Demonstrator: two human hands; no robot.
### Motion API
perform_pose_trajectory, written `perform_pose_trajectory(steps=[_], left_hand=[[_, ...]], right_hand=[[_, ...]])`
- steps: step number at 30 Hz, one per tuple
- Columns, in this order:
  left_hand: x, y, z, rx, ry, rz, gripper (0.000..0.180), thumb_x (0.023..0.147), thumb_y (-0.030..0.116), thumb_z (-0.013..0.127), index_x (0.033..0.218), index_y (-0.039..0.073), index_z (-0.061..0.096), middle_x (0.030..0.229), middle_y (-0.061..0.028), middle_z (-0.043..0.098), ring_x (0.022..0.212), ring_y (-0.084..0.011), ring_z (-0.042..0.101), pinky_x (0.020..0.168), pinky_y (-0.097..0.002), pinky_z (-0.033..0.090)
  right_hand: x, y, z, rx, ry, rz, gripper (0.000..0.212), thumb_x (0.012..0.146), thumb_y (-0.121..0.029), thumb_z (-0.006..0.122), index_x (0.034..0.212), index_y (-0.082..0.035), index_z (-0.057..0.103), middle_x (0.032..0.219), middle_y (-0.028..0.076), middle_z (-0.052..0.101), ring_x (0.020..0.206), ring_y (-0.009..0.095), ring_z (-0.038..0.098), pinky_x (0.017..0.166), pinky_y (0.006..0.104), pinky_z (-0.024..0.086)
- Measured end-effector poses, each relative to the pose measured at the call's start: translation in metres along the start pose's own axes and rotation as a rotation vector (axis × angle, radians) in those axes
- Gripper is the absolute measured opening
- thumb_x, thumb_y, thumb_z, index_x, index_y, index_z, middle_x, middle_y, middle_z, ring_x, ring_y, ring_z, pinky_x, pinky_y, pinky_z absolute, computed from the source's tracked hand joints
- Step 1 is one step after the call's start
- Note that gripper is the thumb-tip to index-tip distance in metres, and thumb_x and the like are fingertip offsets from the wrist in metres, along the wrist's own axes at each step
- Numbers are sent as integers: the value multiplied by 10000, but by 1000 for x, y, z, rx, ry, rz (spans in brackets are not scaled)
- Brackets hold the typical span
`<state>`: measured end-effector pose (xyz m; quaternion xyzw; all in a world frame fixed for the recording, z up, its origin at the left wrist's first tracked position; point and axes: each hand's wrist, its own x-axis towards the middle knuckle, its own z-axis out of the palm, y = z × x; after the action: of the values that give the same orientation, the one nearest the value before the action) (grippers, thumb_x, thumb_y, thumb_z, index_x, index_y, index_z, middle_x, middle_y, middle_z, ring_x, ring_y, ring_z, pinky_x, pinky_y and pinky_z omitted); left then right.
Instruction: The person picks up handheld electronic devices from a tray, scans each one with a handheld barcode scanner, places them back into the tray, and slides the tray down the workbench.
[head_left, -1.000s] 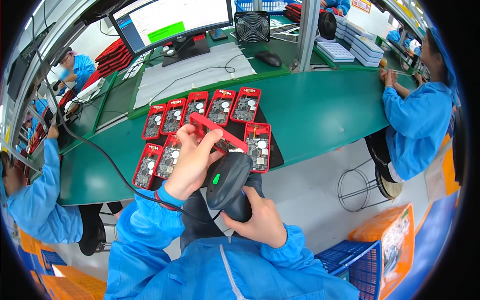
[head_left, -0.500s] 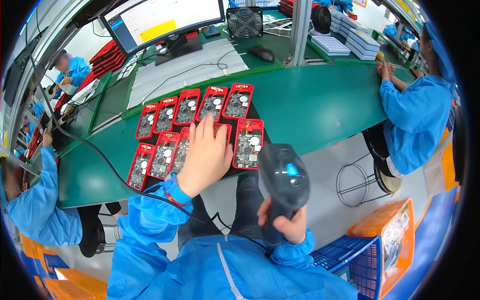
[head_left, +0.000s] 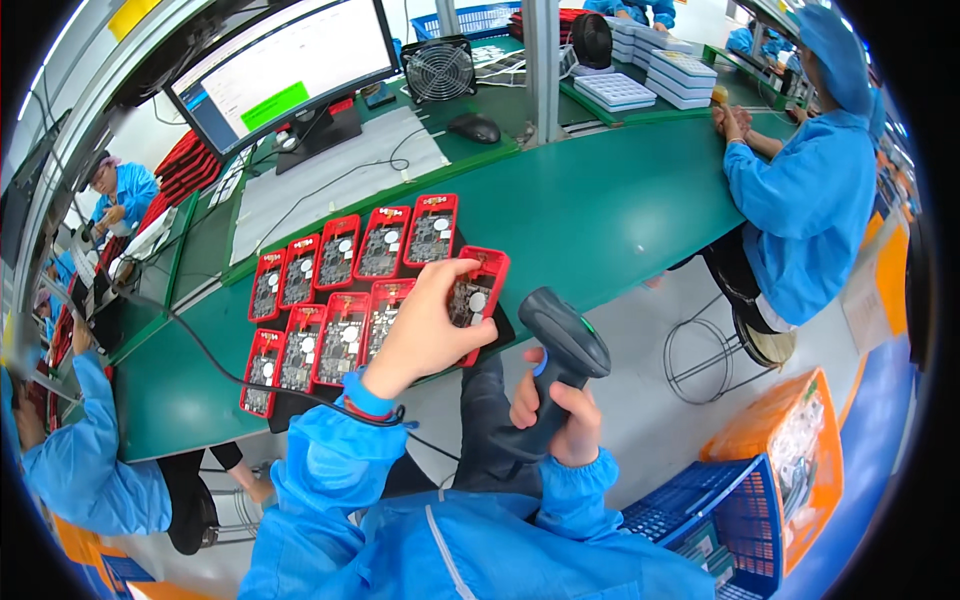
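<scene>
My left hand [head_left: 425, 325] is closed around a red case with a circuit board [head_left: 485, 275] at the near right end of two rows. Its thumb and fingers span the case, which looks slightly tilted; the hand hides part of the board. Several more red cases with circuit boards [head_left: 339, 252] lie side by side on a dark mat to the left, some partly behind my left hand and wrist. Upright in my right hand [head_left: 572, 412], above my lap, is a dark handheld barcode scanner [head_left: 565, 335], its head pointing toward the held case.
A monitor [head_left: 290, 75] stands at the back left, near a fan [head_left: 438, 70] and a mouse [head_left: 474, 127]. A black cable [head_left: 205, 345] crosses the green table [head_left: 600, 200] to my left wrist. Co-workers sit at both sides. Blue and orange crates [head_left: 770, 500] stand at lower right.
My left hand has moved right from above the cases and taken hold of the end one. The scanner has turned toward it. The yellow bar on the monitor is now green.
</scene>
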<state>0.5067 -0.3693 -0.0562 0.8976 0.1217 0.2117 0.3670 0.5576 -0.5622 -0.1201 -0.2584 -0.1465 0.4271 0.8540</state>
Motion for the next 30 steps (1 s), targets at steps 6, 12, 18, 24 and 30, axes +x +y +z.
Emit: perform_pose_trajectory(steps=[6,12,18,24,30], left_hand=[[-9,3,-16,-1095,-332,-337,605,796,-4,614,1358,-3,390,1294,-141,496,1206,-298,527,1018,-371,424],[-9,-12,-21,-1289,-266,-339,594,812,36,606,1361,6,385,1315,-139,489,1217,-320,514,1028,-415,420],[-12,-14,-28,-1372,-299,-338,661,780,128,665,1364,6,380,1328,-157,482,1219,-341,508,1036,-439,418],[-21,-13,-34,-1307,-358,-284,679,772,144,685,1362,6,377,1316,-168,489,1211,-332,516,1036,-438,420],[-15,-3,-23,-1276,250,-497,579,873,195,665,1305,65,303,1177,-101,501,1079,-249,562,920,-440,476]], right_hand=[[15,-13,1,85,-65,170,313,894,-295,549,1029,-18,496,648,56,453,529,153,434,506,303,365],[17,-9,8,150,-168,99,429,811,-252,591,1110,33,473,690,105,509,586,184,506,545,302,407],[11,-6,9,119,-193,124,503,787,-307,621,1125,30,466,686,114,493,558,200,496,525,325,396],[13,-3,15,7,-81,193,507,802,-275,645,1161,29,456,694,115,499,585,203,517,541,332,414],[-13,-5,21,-387,-196,28,573,778,-67,686,1283,9,425,940,128,605,833,191,613,796,320,480]])
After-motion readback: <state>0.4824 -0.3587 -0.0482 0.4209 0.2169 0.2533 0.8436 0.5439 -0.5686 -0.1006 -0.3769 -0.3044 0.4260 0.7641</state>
